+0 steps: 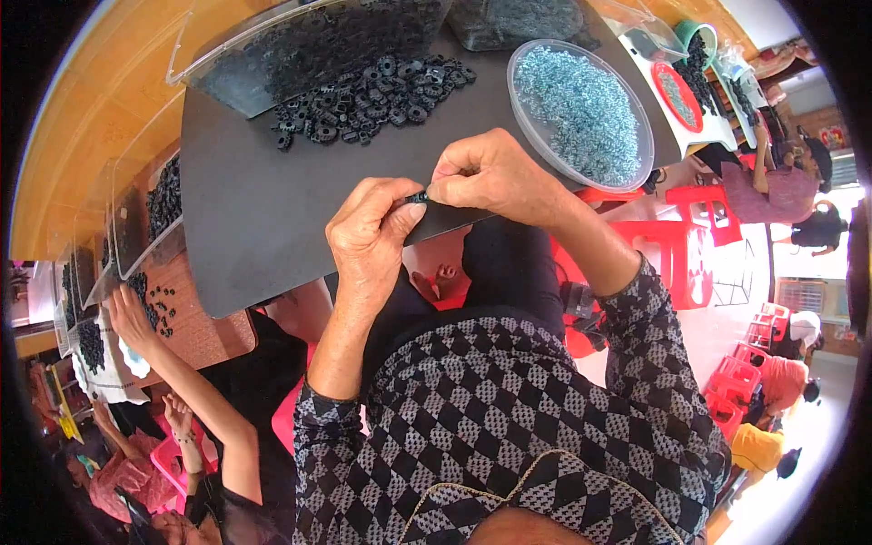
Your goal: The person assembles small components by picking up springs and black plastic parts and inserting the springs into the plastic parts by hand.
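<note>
Near the front edge of the dark table (272, 218), my left hand (368, 227) pinches a small black plastic part (417, 197) between thumb and fingers. My right hand (490, 177) meets it from the right, its thumb and forefinger pressed together at the part's end; whatever tiny piece they hold is hidden. Beyond my hands lies a loose pile of small black plastic parts (372, 102). To the right, a round clear tub (647, 145) holds a heap of tiny shiny bluish-silver pieces (581, 113).
A clear bin (263, 68) of black parts tips toward the pile. Farther right, a red tray (660, 86) and a green bucket (711, 36) stand on a white table. At left, a co-worker's hand (132, 318) reaches beside another parts-strewn table (218, 336). Red plastic stools (672, 263) stand at right.
</note>
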### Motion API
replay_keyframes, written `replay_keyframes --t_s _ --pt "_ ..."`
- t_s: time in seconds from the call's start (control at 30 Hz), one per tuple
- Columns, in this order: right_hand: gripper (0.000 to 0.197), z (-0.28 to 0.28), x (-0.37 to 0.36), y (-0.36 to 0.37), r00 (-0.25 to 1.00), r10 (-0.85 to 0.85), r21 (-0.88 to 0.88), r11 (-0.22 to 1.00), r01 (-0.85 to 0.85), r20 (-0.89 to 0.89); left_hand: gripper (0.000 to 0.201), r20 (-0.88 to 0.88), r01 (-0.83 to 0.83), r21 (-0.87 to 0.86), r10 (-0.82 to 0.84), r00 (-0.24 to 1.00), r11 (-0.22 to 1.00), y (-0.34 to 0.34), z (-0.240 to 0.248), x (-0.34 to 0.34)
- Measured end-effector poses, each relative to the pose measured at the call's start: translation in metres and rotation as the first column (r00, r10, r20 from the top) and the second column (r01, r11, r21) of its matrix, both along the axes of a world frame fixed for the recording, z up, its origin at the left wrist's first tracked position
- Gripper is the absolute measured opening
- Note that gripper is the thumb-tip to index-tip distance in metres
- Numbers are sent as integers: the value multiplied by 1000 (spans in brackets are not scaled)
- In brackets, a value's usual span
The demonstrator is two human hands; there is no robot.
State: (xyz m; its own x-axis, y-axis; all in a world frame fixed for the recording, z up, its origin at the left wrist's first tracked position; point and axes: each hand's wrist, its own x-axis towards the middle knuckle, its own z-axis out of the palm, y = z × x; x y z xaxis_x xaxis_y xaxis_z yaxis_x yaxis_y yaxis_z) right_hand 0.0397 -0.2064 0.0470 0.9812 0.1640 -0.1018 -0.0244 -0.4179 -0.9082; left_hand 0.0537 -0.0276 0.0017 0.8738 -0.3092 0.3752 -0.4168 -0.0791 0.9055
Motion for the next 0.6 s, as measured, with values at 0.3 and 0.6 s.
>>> replay_keyframes --t_s 0.3,0.6 --pt "23 -5 -16 -1 997 -49 -40 998 51 57 13 -75 26 -81 -32 997 996 -8 -1 -11" --pt "13 8 -41 -32 896 -366 30 928 371 251 16 -397 47 -352 -195 897 935 -8 -7 -18"
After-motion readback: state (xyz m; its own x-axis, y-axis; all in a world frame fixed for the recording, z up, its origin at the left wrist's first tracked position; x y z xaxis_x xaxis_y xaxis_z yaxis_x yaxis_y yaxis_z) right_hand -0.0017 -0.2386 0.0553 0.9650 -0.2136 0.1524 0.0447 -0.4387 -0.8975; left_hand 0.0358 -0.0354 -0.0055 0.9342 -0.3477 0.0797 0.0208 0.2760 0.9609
